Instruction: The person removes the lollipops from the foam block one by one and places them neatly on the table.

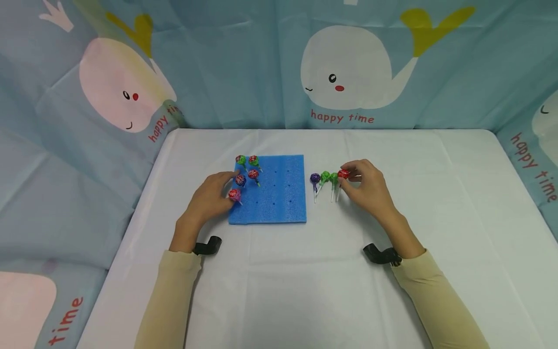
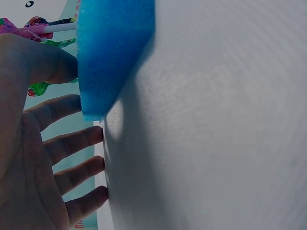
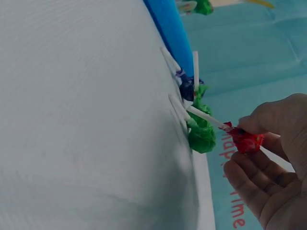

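Observation:
In the head view my right hand [image 1: 365,186] pinches a red-wrapped lollipop [image 1: 343,173] by its candy end between thumb and fingers. The right wrist view shows this red lollipop [image 3: 247,142] lifted off the cloth, stick pointing toward the others. Beside it lie a purple lollipop [image 1: 315,178] and two green lollipops [image 1: 325,176]. My left hand [image 1: 213,196] rests at the left edge of a blue foam board [image 1: 279,213], fingers loosely spread, thumb touching the board in the left wrist view. Several lollipops stand in the board, among them a pink one [image 1: 234,195] near the thumb.
Rows of small holes show in the board's middle and right. A white cloth [image 1: 287,295] covers the table, and a blue curtain [image 1: 244,72] with whale prints hangs behind and at the sides. A black wrist device [image 1: 381,254] sits on each wrist.

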### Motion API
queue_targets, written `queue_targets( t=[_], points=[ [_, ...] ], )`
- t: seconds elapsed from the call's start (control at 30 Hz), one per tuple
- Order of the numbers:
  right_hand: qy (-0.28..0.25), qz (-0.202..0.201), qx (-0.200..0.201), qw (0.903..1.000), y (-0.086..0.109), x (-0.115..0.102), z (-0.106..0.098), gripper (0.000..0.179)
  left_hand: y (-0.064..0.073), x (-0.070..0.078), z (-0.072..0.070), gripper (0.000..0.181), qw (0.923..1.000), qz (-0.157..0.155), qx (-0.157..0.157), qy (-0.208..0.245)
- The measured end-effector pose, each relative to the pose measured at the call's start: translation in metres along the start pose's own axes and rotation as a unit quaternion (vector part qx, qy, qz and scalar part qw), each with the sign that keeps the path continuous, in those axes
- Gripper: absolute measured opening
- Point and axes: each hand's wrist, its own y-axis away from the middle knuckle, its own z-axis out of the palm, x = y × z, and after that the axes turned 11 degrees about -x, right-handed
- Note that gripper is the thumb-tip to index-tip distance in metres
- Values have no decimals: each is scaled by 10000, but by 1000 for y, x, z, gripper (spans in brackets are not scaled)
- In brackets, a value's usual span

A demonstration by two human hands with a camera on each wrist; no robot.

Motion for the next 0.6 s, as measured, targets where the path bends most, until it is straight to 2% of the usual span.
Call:
queue_targets(
  t=[0.37,0.6],
  points=[
    [190,260,-73,9995,0,9,0,28,1,1,1,80,10000,-18,24,-24],
    [236,222,-57,9995,-1,17,1,28,2,2,1,81,9999,-91,33,-65]
  ],
)
